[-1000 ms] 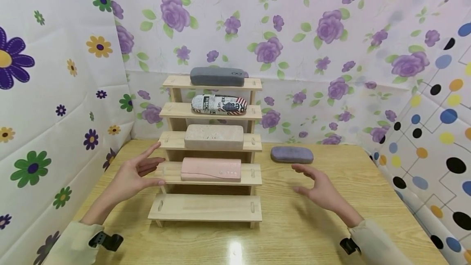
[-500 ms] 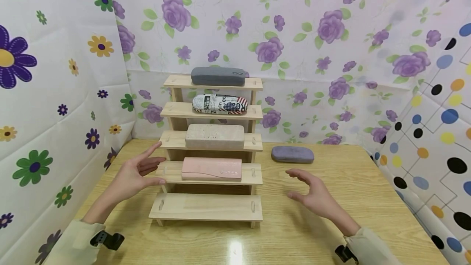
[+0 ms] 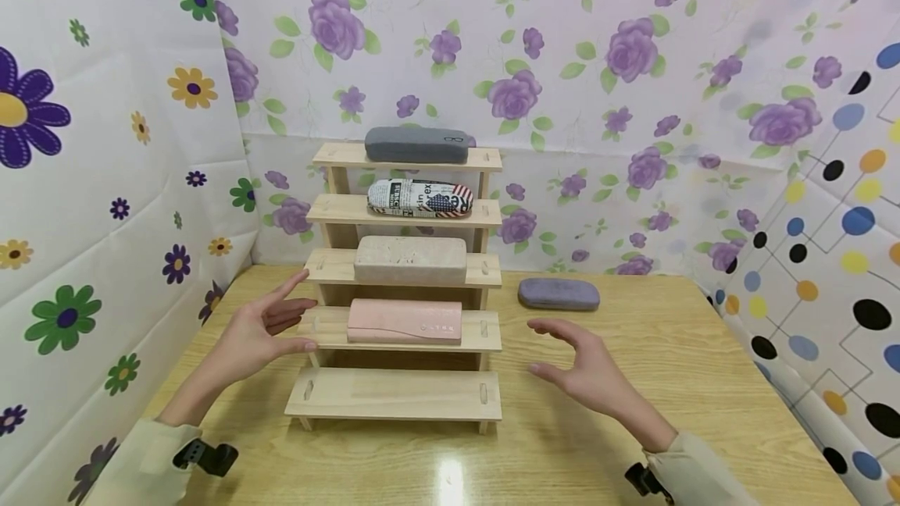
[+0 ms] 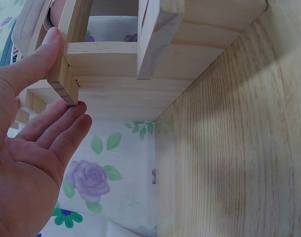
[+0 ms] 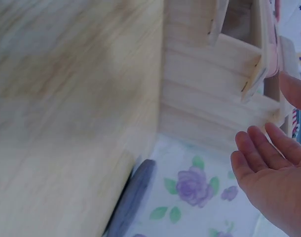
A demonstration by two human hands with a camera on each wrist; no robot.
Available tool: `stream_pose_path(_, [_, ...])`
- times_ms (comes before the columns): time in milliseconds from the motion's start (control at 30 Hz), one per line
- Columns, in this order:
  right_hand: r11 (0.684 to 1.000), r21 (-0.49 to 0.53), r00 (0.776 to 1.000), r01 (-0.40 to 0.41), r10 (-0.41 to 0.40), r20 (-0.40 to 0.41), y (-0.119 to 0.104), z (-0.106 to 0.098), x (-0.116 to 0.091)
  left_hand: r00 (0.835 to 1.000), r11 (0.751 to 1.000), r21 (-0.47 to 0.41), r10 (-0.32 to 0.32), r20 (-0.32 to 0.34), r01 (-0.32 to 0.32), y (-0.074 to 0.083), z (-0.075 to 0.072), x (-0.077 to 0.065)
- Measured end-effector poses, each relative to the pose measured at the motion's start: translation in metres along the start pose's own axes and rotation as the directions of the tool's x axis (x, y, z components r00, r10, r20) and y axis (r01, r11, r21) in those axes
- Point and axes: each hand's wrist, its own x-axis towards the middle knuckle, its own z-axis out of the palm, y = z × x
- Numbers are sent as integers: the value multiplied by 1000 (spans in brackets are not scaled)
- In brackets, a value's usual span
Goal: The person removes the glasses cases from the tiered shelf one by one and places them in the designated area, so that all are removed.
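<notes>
A wooden stepped rack (image 3: 394,397) stands on the table. From the top step down it bears a grey case (image 3: 416,145), a newsprint-patterned case (image 3: 419,198), a beige case (image 3: 410,259) and a pink case (image 3: 404,322); the lowest step is bare. My left hand (image 3: 291,317) is open at the left end of the pink case's step. In the left wrist view the left hand (image 4: 42,123) has its thumb and fingertips touching that wooden end (image 4: 66,84). My right hand (image 3: 547,347) hovers open just right of the rack (image 5: 205,94), holding nothing, fingers pointing left.
A purple case (image 3: 558,293) lies on the wooden table (image 3: 633,412) right of the rack, beyond my right hand; the right wrist view shows the purple case (image 5: 133,197) too. Flowered cloth walls stand at the left and back, a dotted one at the right.
My right hand has moved left and slightly nearer, closing on the rack's right side. The left hand and all cases have stayed put.
</notes>
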Motion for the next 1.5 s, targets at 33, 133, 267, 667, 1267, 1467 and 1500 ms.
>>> stream_pose_path(33, [1000,-5,1000,7,-7,-1,-3,1,1,1000,1000,-1,0,0,0,0,0,0])
stream_pose_path(133, [1000,-11,1000,27,-27,-2,-11,4,7,1000,1000,-5,1,3,-1,0,0,0])
stream_pose_path(267, [999,3,999,39,-39,2,-22,9,14,1000,1000,-9,0,5,0,0,0,0])
stream_pose_path(667, [997,22,996,80,-80,36,-38,27,33,1000,1000,-2,-1,2,1,-2,1,0])
stream_pose_path(1267, [996,33,994,78,-80,77,-51,46,55,1000,1000,-26,16,3,-16,-2,2,-2])
stream_pose_path(1467, [994,20,991,104,-106,87,-53,50,64,1000,1000,-12,20,-6,-20,-1,2,-1])
stream_pose_path(1500, [994,15,990,112,-113,88,-54,51,66,1000,1000,-12,20,-7,-20,-1,1,-1])
